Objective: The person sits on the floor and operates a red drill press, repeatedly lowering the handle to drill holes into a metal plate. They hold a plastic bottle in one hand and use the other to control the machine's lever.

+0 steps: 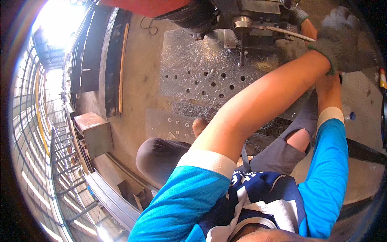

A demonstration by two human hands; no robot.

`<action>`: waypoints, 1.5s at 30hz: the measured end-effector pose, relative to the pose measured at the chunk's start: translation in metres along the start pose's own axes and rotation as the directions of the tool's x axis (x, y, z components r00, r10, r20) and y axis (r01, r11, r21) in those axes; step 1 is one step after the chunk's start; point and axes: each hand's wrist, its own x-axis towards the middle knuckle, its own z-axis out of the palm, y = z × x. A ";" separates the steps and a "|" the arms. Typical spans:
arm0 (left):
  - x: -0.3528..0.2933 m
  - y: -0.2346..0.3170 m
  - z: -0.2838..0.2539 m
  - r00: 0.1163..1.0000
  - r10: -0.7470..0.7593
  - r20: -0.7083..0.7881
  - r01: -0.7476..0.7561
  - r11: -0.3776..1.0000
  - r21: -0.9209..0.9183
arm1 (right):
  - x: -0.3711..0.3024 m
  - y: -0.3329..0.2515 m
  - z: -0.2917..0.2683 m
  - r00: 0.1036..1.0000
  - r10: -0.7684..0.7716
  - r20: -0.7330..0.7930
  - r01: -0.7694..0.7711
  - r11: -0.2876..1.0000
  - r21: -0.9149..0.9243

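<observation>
A drill press with a red housing [145, 6] and dark body stands over a metal plate [171, 56] with several round holes. Its slender drill bit [241, 52] points down at the plate. From the hub [242, 23] a metal lever [282, 31] runs right, into the grip of my left hand [338, 38], in a dark glove blurred by motion. My left forearm crosses over the right one. Beyond it, my right hand [299, 15], in a grey glove, is beside the machine's right side, its fingers mostly hidden.
Metal shavings [201, 54] litter the plate. A second marked plate [155, 121] lies nearer, by my bent knee. At left are a rusty metal box [94, 133], long steel beams [115, 197] and a wooden strip [123, 68]. A blue cap [352, 116] lies at right.
</observation>
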 end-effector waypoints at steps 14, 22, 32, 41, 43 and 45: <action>-0.002 -0.020 0.032 0.995 -0.049 -0.091 0.045 0.998 -0.050 | 0.016 0.006 -0.007 0.991 -0.036 -0.127 0.043 0.998 0.055; -0.003 -0.015 0.015 0.987 -0.116 -0.111 0.108 0.991 -0.079 | 0.018 -0.047 -0.089 0.901 -0.047 -0.432 0.239 0.884 0.403; -0.022 0.013 -0.065 0.920 -0.339 -0.195 0.262 0.904 -0.337 | -0.071 -0.139 -0.260 0.873 -0.391 -0.291 0.465 0.849 0.252; -0.125 -0.002 -0.346 0.865 -0.303 0.401 0.287 0.953 0.103 | -0.054 -0.097 -0.192 0.857 -0.502 -0.116 0.472 0.855 -0.215; -0.186 -0.031 -0.422 0.906 -0.423 -0.006 0.415 0.887 0.204 | -0.049 -0.094 -0.154 0.892 -0.452 -0.011 0.426 0.848 -0.315; -0.274 -0.047 -0.496 0.765 -0.529 -0.368 0.627 0.743 0.235 | -0.049 -0.085 -0.112 0.923 -0.385 -0.014 0.352 0.858 -0.375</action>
